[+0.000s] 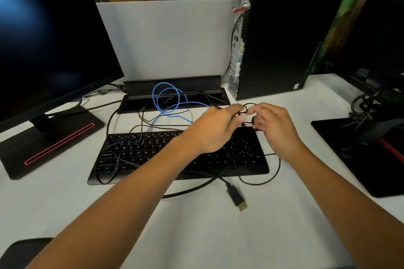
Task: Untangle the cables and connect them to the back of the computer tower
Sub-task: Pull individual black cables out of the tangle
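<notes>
Frame centre: left hand (pixel 215 129) and right hand (pixel 274 129), fingers curled, both pinching a thin black cable (pixel 248 108) above the keyboard (pixel 135 150). Computer tower (pixel 284 37) upright, upper right, rear ports facing left. Blue cable (pixel 166 98) looped behind

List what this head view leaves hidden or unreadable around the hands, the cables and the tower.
- Thin black cable: its knot sits between the left hand and right hand; the fingers cover it.
- Computer tower: its rear panel is seen edge-on, so the ports are too small and slanted to tell apart.
- Blue cable: its ends are lost behind the left hand and the desk slot.
- Keyboard: its middle is hidden by the left forearm.
</notes>
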